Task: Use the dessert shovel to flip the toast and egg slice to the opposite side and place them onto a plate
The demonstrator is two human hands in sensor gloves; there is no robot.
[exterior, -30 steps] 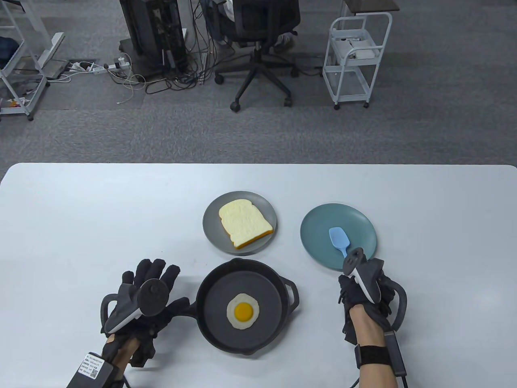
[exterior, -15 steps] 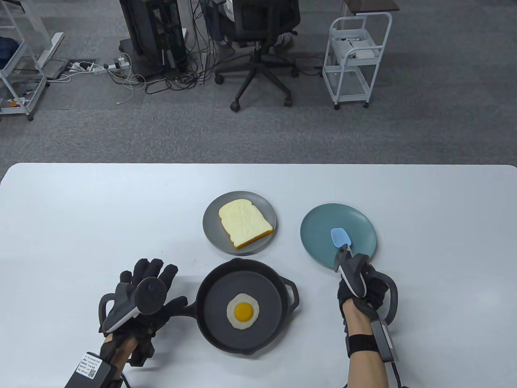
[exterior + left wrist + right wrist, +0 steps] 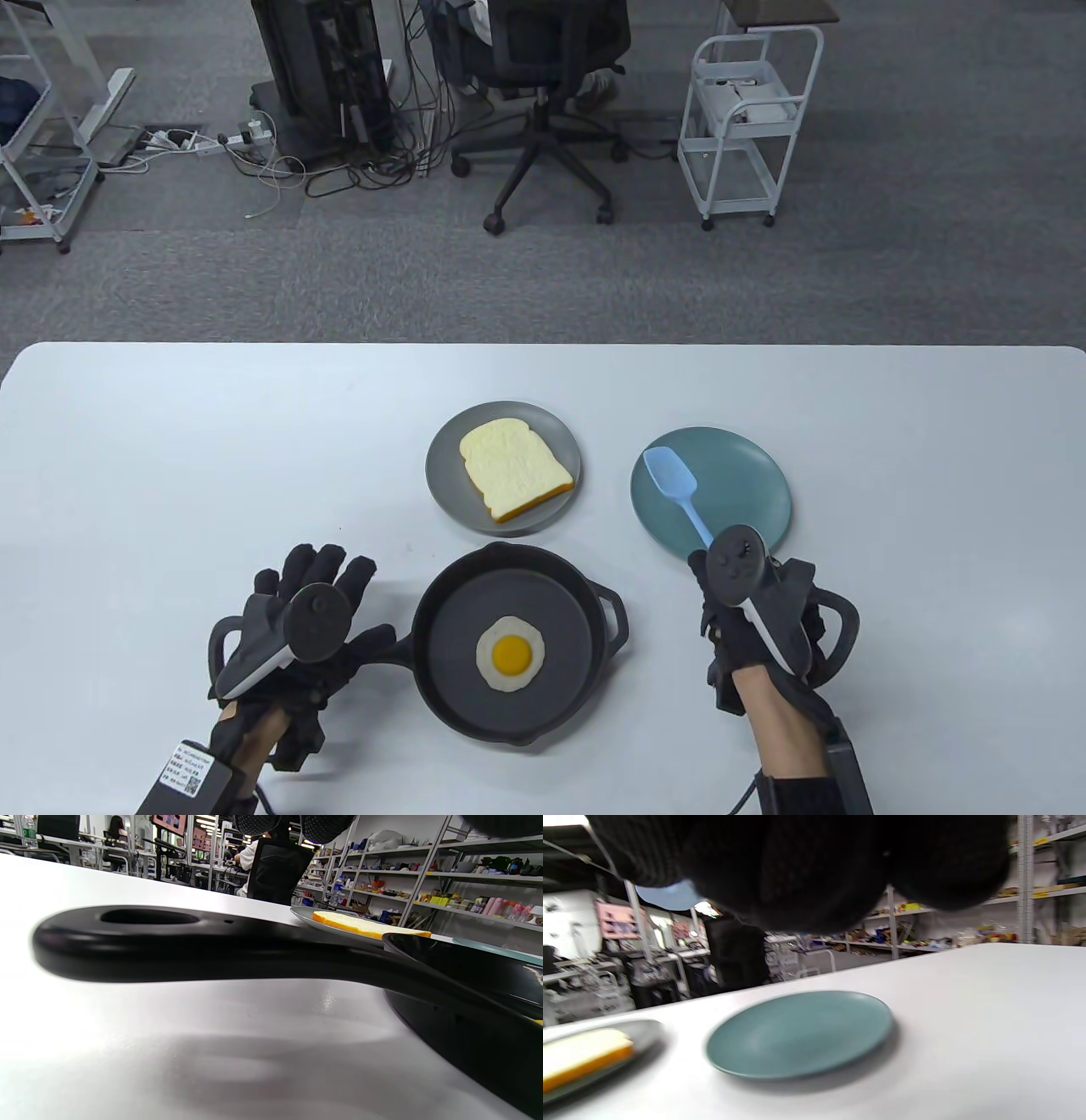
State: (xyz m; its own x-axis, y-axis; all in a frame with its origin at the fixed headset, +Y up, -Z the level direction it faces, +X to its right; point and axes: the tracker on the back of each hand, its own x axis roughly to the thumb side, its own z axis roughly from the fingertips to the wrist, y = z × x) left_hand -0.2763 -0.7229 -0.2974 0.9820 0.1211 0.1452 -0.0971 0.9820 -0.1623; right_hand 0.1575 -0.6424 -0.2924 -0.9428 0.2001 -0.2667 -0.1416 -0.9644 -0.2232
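Right hand [image 3: 747, 611] grips shovel [image 3: 676, 490] above blue plate [image 3: 747, 501]. Left hand [image 3: 297, 632], fingers relaxed, rests at pan handle [image 3: 169, 942]. Egg [image 3: 509, 654] in pan; toast [image 3: 513, 467] on grey plate [image 3: 445, 492]. Risk: unsteadied pan slides, egg slips off.

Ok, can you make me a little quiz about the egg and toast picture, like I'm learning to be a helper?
1. True or false: the fried egg lies in the black frying pan.
2. Which hand holds the blue dessert shovel? A) left hand B) right hand C) neither
3. Fill in the blank: the toast slice lies on the ____ plate.

Key:
1. True.
2. B. The right hand grips the shovel's handle, and its blade is above the empty teal plate. The left hand is at the pan's handle.
3. Grey.
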